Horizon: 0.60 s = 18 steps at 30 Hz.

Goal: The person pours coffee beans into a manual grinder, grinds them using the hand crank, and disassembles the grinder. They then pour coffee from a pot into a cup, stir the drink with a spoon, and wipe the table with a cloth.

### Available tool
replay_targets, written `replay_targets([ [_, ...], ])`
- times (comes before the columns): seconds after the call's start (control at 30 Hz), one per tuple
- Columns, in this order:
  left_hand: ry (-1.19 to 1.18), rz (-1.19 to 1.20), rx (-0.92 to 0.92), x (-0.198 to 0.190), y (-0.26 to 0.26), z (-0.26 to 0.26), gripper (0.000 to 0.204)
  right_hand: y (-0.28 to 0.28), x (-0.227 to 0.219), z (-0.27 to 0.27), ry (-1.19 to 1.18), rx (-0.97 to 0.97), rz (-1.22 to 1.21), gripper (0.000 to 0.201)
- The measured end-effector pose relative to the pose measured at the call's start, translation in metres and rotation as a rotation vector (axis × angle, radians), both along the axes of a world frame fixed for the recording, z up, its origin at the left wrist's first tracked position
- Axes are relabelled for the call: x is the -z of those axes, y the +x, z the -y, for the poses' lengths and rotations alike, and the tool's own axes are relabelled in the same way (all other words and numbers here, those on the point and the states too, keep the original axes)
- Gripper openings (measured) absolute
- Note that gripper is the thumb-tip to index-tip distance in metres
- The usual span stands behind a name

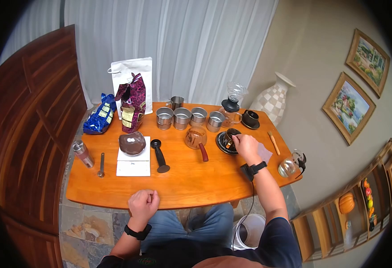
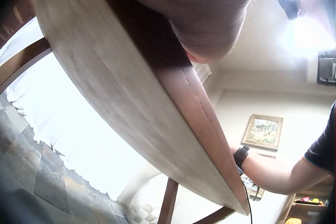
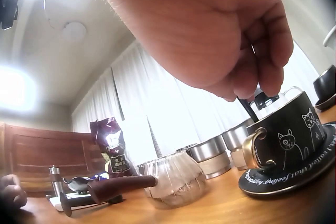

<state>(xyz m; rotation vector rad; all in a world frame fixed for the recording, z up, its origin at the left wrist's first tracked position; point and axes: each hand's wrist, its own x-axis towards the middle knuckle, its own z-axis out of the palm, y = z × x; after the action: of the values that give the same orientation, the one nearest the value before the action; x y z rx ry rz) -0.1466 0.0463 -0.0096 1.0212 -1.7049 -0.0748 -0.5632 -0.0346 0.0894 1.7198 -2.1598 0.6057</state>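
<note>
Right now my right hand [image 1: 245, 145] hovers over the black cat-print cup [image 3: 286, 134], fingers curled down and pinching something thin and dark just above its rim; what that is, I cannot tell, as my fingertips [image 3: 273, 71] hide most of it. That cup stands on its black saucer [image 3: 294, 179] toward the right side of the wooden table [image 1: 191, 187], its gold handle turned toward the middle. Just beside it to the left sits a glass dripper with a dark red handle [image 1: 197, 139], and behind them a row of steel cups [image 1: 189, 118]. Further back stands a glass pour-over set [image 1: 234, 103] with another dark cup on a saucer [image 1: 250, 119] next to it. My left hand [image 1: 143, 204] rests at the near edge of the table, well apart from the cup, fingers curled into a loose fist and holding nothing. Between the two hands lies a black tamper [image 1: 159, 155]. To the left of that, a brown bowl [image 1: 132, 143] sits on a white scale [image 1: 134, 164], with a small spoon [image 1: 101, 164] and a hand grinder [image 1: 83, 153] beyond. Coffee bags [image 1: 132, 107] stand at the far left edge, before a white paper bag [image 1: 133, 71].
</note>
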Motion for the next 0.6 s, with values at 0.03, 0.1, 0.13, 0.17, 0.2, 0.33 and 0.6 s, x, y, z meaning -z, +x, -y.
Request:
replay_targets([
  [0.03, -0.003, 0.000, -0.004, -0.001, 0.000, 0.000, 0.023, -0.002, 0.003, 0.004, -0.003, -0.007, -0.003, 0.026],
  [0.1, 0.000, 0.000, -0.008, -0.004, 0.000, -0.001, 0.023, -0.006, 0.007, 0.010, -0.009, -0.019, -0.006, 0.026],
  [0.13, -0.003, 0.000, -0.011, -0.004, 0.000, -0.001, 0.023, -0.005, 0.007, 0.011, -0.011, -0.013, -0.005, 0.026],
  [0.17, -0.001, 0.003, -0.009, -0.004, 0.000, -0.001, 0.023, -0.005, 0.007, 0.012, -0.012, -0.005, -0.003, 0.026],
  [0.2, 0.003, 0.006, -0.005, -0.003, 0.000, -0.001, 0.023, -0.005, 0.007, 0.013, -0.012, -0.005, -0.003, 0.026],
  [0.33, 0.007, 0.013, -0.006, -0.001, 0.000, -0.001, 0.024, -0.007, 0.010, 0.014, -0.020, 0.023, -0.007, 0.026],
  [0.6, 0.011, 0.018, -0.018, 0.001, -0.001, 0.000, 0.025, -0.013, 0.012, 0.011, 0.001, 0.064, -0.015, 0.027],
])
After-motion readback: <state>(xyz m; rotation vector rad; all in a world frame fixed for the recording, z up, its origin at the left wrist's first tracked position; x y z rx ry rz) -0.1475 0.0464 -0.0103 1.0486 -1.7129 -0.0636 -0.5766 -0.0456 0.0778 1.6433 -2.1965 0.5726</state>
